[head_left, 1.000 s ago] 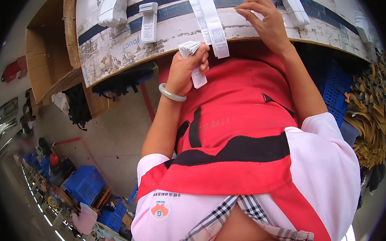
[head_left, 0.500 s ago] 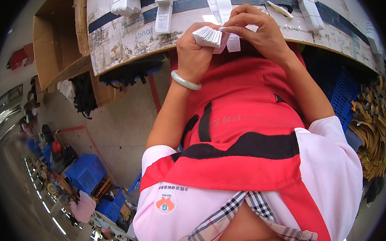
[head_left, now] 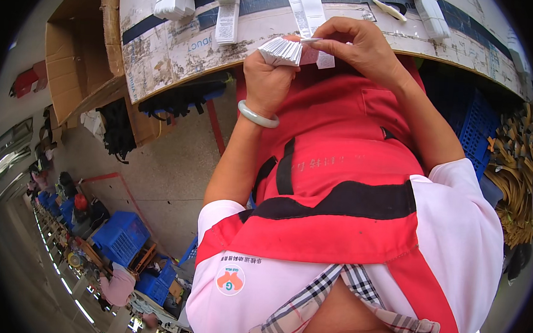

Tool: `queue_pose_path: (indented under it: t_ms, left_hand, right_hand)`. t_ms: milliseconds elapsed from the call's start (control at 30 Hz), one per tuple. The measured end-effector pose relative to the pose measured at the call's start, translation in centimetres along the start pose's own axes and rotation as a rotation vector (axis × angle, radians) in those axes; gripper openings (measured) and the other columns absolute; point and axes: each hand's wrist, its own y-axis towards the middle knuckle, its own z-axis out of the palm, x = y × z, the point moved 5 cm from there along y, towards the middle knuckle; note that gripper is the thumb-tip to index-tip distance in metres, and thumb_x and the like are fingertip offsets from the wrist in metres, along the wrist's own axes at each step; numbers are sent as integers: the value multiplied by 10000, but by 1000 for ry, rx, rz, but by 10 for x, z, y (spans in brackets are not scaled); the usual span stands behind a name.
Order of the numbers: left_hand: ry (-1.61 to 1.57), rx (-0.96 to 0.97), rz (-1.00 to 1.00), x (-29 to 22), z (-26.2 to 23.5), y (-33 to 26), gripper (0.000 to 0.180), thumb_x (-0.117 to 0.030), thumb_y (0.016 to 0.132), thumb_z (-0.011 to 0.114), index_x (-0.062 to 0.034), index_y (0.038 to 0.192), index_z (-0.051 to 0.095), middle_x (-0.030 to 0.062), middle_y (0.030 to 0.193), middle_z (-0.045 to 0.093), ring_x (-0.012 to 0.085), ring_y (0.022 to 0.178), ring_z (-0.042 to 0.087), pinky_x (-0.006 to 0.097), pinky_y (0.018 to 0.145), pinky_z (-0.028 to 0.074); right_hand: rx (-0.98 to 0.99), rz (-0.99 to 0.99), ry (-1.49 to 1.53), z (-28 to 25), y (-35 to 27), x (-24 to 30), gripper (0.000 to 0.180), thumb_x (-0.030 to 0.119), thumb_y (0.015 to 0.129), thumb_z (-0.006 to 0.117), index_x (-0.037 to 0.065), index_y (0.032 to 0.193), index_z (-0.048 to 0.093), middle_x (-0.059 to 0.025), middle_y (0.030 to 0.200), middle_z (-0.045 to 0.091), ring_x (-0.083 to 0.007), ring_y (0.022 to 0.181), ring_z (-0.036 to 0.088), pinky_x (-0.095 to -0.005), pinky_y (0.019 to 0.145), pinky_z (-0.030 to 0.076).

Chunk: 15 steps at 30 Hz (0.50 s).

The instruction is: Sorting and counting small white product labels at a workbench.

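My left hand is wrapped round a fanned bundle of folded white labels, edges upward, at the table's front edge. Just to its right, the thumb and fingers of my right hand pinch a thin white label beside the bundle. Below the pinched piece hangs the printed end of a label strip in front of my red apron. A long white label strip lies on the table behind my hands. Whether it joins the hanging end is hidden.
The worn, taped tabletop holds label stacks at left and another label stack at right, near a small white tool. An open cardboard box stands left. Blue crates are under the table's right side.
My right hand has drawn the pinched label slightly nearer the bundle's upper right corner, fingers lower. The left hand still grips the bundle, almost in place. The hanging strip end has shifted slightly.
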Motion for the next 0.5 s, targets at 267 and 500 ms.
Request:
queue_pose_path:
  t_ms: [267, 500]
  left_hand:
    - [-65, 7, -55, 3, 5, -1, 143, -8, 841, 646, 14, 977, 682, 11, 731, 635, 64, 593, 539, 211, 487, 413]
    - [-501, 186, -482, 16, 18, -5, 333, -269, 861, 722, 14, 1009, 626, 104, 846, 669, 125, 596, 583, 241, 485, 452]
  right_hand:
    - [30, -15, -24, 1, 0, 7, 187, 162, 902, 664, -22, 938, 666, -45, 833, 659, -106, 765, 603, -243, 738, 499]
    - [212, 251, 302, 15, -1, 6, 148, 149, 889, 667, 3, 912, 659, -21, 781, 623, -72, 743, 573, -208, 699, 474]
